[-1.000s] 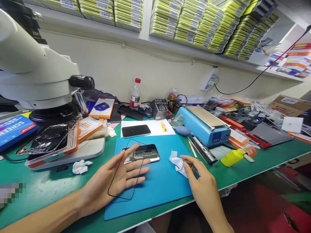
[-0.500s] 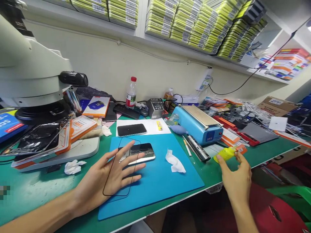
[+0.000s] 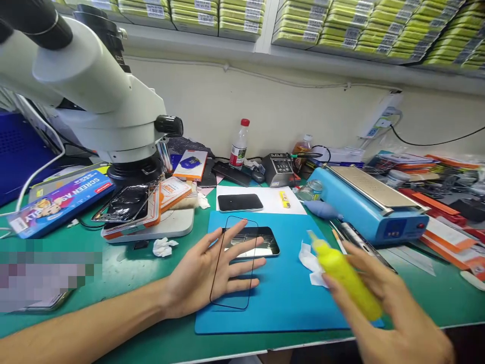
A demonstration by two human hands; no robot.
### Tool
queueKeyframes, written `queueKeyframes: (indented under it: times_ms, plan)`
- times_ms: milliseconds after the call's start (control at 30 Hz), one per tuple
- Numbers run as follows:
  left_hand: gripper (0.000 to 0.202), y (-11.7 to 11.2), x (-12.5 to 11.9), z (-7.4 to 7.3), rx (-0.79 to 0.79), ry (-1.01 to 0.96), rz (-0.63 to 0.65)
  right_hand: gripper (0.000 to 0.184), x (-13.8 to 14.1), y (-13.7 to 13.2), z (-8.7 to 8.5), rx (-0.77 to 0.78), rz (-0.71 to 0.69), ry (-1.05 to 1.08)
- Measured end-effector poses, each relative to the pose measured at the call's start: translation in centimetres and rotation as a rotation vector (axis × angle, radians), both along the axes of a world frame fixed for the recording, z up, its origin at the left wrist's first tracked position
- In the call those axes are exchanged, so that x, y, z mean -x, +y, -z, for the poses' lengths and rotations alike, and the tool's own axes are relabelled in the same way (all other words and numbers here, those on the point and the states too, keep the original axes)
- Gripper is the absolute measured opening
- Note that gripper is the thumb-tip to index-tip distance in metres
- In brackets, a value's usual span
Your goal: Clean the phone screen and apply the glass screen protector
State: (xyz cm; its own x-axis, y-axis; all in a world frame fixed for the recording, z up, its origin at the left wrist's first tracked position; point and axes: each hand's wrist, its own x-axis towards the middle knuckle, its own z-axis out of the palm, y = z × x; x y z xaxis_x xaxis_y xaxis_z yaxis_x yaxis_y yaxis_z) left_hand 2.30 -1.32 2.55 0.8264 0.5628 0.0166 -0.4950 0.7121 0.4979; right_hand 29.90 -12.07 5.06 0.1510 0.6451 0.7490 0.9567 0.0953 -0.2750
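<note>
A clear phone glass with a thin black border (image 3: 242, 296) lies across the upturned palm of my left hand (image 3: 200, 278), whose fingers are spread beneath it. Behind those fingers, a phone with a dark, shiny face (image 3: 270, 240) rests on the blue mat (image 3: 291, 313). My right hand (image 3: 390, 303) is closed around a yellow squeeze bottle (image 3: 346, 278), held tilted with its nozzle toward the upper left. This bottle is somewhat blurred and hangs over the mat's right side. Partly behind it lies a crumpled white wipe (image 3: 308, 258).
A microscope (image 3: 109, 111) stands at the left, near a crumpled tissue (image 3: 164, 247). Another dark phone (image 3: 240, 202) lies on white paper. At the right are a blue air blower (image 3: 322, 209) and a blue heating plate machine (image 3: 364, 202). The bench's front edge runs below the mat.
My right hand has brought the yellow bottle from the bench's right side to over the mat and tilted it. My left hand stays under the glass. The view has turned left.
</note>
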Motion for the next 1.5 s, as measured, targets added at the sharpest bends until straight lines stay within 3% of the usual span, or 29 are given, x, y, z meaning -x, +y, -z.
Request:
queueKeyframes:
  times_ms: [133, 333, 467, 667, 800, 1133, 1333, 1500]
  plan:
    - [0.053, -0.2, -0.2, -0.2, -0.010, 0.029, -0.033, 0.025, 5.7, 1.1, -0.6, 0.020, -0.255, -0.110]
    - [0.053, -0.2, -0.2, -0.3, -0.034, 0.025, -0.026, 0.026, 8.1, 2.3, -0.5, -0.046, -0.393, -0.150]
    - [0.053, -0.1, 0.0, -0.2, -0.042, 0.034, -0.035, 0.029, 7.9, 2.2, -1.2, -0.038, -0.406, -0.181]
    - [0.055, -0.2, 0.1, -0.3, -0.054, 0.064, -0.044, 0.022, 6.6, 1.5, -1.6, -0.050, -0.316, -0.224]
    - [0.054, -0.2, 0.0, -0.3, -0.058, 0.060, -0.042, 0.024, 7.2, 1.3, -2.1, -0.005, -0.380, -0.279]
    - [0.056, -0.1, 0.1, -0.3, -0.077, 0.056, -0.039, 0.022, 6.2, 2.7, -7.0, 0.040, -0.412, -0.506]
    - [0.058, -0.2, 0.1, -0.4, -0.071, 0.056, -0.030, 0.027, 5.6, 2.3, -6.9, 0.047, -0.350, -0.597]
    - [0.059, -0.1, 0.1, -0.3, -0.054, 0.044, -0.037, 0.027, 5.6, 1.4, -6.5, 0.072, -0.408, -0.580]
